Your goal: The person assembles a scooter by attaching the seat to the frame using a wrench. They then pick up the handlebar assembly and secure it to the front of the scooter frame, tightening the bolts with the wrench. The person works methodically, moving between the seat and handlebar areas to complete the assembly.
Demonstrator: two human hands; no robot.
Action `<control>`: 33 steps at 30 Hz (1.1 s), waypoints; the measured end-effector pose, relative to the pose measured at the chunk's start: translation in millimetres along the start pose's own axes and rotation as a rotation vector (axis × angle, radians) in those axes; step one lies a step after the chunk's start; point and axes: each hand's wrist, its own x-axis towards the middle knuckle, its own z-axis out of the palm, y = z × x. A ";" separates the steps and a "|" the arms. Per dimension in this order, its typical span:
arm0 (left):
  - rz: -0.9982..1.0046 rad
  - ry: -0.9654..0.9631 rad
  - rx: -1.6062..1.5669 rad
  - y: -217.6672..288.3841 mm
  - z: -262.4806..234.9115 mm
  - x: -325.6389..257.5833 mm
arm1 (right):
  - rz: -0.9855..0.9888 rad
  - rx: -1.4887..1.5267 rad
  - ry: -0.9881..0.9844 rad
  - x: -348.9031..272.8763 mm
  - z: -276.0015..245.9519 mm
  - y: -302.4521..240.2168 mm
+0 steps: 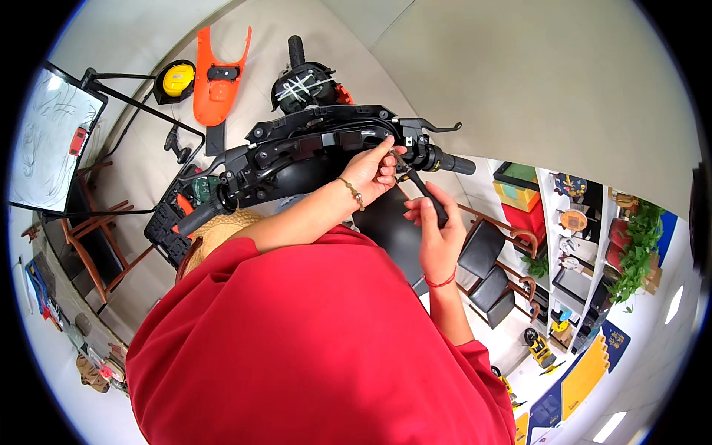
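Note:
A scooter or motorbike handlebar (319,141) with its dark trim stripped open spans the space in front of me. My left hand (374,169) is closed near its right half, with thumb and fingers pinched around the metal head end of a tool. That tool is a black-handled wrench (424,191), slanting down to the right. My right hand (441,226) is closed loosely round the lower end of its handle, some fingers held off it. Just beyond sit the right grip (452,163) and the brake lever (443,127). What the wrench head touches is hidden by my left fingers.
An orange body panel (216,89) and a yellow helmet (178,79) lie on the floor at the far left, beside a cordless drill (175,143). A black tool case (165,233) stands below the left grip. Black chairs (482,248) and shelves (567,278) are at the right.

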 end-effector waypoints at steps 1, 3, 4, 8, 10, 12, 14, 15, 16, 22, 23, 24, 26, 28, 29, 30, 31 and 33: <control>-0.011 -0.009 -0.022 -0.7 -2.2 1.9 | -0.055 -0.084 -0.025 -1.0 -0.5 1.8; -0.021 -0.003 -0.024 -1.6 -3.4 3.7 | -0.100 -0.203 -0.037 -2.3 -3.4 0.7; -0.025 0.003 -0.017 -2.5 -3.9 3.9 | -0.160 -0.306 -0.072 -2.1 -5.6 1.0; -0.008 0.014 0.026 -3.9 -4.3 2.2 | -0.276 -0.515 -0.137 1.7 -11.0 -1.7; -0.005 0.024 0.015 -4.4 -4.2 0.6 | -0.347 -0.596 -0.152 5.0 -13.6 -0.9; -0.003 0.032 0.008 -3.9 -2.0 -0.1 | -0.462 -0.678 -0.173 7.9 -15.4 -2.3; 0.016 0.031 0.029 -3.2 -0.5 -0.9 | -0.318 -0.588 -0.150 3.7 -10.8 -13.0; 0.017 0.031 0.027 -2.8 0.3 -2.2 | -0.175 -0.493 -0.126 2.1 -8.4 -16.2; 0.014 0.003 0.033 -2.6 1.2 -3.8 | -0.176 -0.494 -0.128 2.3 -7.8 -15.7; 0.044 -0.091 -0.008 -0.9 -1.7 -3.3 | -0.033 -0.171 -0.052 6.8 -3.0 -3.7; 0.061 -0.116 -0.028 -0.8 -2.2 -2.5 | 0.014 -0.063 -0.027 8.2 -2.0 -2.5; 0.063 -0.128 -0.037 -0.7 -1.0 -3.1 | 0.060 0.045 -0.002 8.6 -1.1 -1.7; 0.073 -0.161 -0.049 -1.1 -1.4 -1.5 | 0.088 0.112 0.022 7.6 1.6 -0.4; 0.082 -0.193 -0.059 -1.1 -1.8 -1.6 | 0.115 0.181 0.048 7.8 1.7 -2.0; 0.081 -0.186 -0.032 -0.2 -3.4 -2.7 | 0.116 0.144 0.033 8.1 2.0 -4.6; 0.079 -0.178 -0.004 0.6 -4.8 -3.7 | 0.117 0.108 0.020 8.4 2.0 -7.0; 0.078 -0.175 -0.003 1.5 -5.7 -4.6 | 0.119 0.110 0.020 9.9 1.3 -8.7; 0.078 -0.192 0.050 2.7 -5.6 -7.9 | 0.148 0.072 0.019 12.7 -0.5 -11.1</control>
